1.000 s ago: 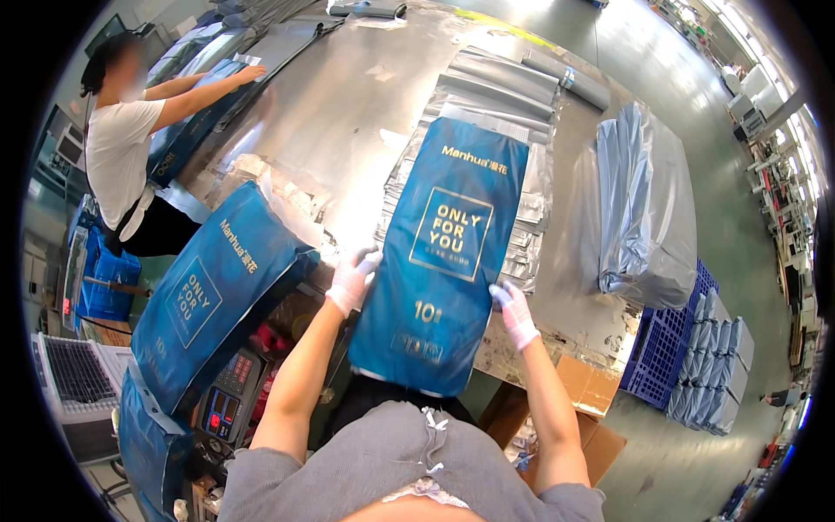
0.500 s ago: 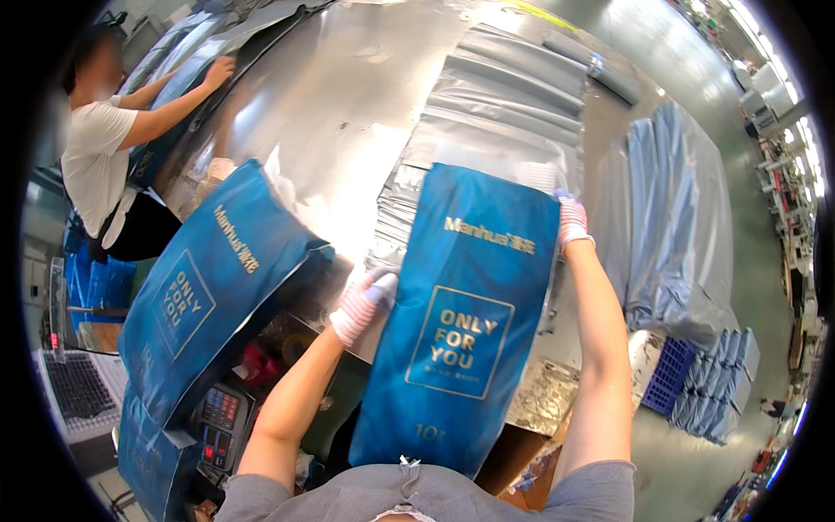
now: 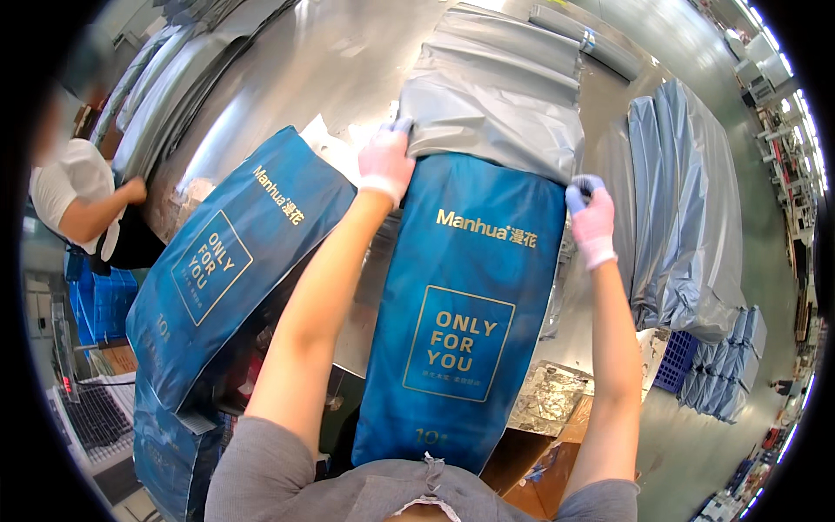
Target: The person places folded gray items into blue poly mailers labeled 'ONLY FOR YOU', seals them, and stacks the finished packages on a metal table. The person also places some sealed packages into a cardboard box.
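Observation:
A tall blue package with gold print lies lengthwise in front of me, its lower end close against my chest. Its far end is tucked under the mouth of a grey plastic bag. My left hand, in a white and pink glove, pinches the bag's edge at the package's upper left corner. At the upper right corner my gloved right hand has its fingers curled on the bag's other edge. To the left, a second blue package of the same kind leans at a slant, partly behind my left forearm.
Folded grey-blue bags hang over the right side of the metal table. A grey roll lies at the far edge. A blue crate is low on the right. At left are a co-worker and a keyboard.
My left hand has moved up and forward from the package's side to the grey bag's edge. The bag's mouth now covers the package's far end. The co-worker's arm has drawn back.

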### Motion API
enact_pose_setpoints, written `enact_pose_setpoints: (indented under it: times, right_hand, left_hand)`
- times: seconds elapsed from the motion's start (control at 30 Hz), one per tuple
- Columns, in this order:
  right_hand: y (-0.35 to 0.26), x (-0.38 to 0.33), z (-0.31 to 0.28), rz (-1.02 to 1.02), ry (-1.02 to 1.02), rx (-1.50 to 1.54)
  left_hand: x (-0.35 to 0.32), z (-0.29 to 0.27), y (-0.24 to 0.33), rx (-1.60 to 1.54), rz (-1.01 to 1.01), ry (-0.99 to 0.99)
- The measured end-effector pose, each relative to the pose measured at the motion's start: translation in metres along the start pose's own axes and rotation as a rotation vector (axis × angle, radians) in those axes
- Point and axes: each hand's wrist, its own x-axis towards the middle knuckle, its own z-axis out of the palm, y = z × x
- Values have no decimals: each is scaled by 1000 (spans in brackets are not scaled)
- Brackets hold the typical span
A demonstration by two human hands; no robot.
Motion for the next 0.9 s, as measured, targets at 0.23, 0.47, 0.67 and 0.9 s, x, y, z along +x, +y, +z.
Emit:
enact_pose_setpoints:
  times: [0.23, 0.47, 0.67, 0.9]
  right_hand:
    - [31, -54, -15, 86, -217, 280]
    - [135, -29, 24, 143, -168, -534]
    - [29, -147, -12, 241, -666, -765]
    - [0, -379, -45, 261, -938, -641]
  left_hand:
    - [-33, 3, -4, -7, -162, -477]
    - [-51, 46, -19, -446, -446, -586]
    - [-156, -45, -15, -73, -5, -792]
    - [-359, -115, -36, -99, 125, -1058]
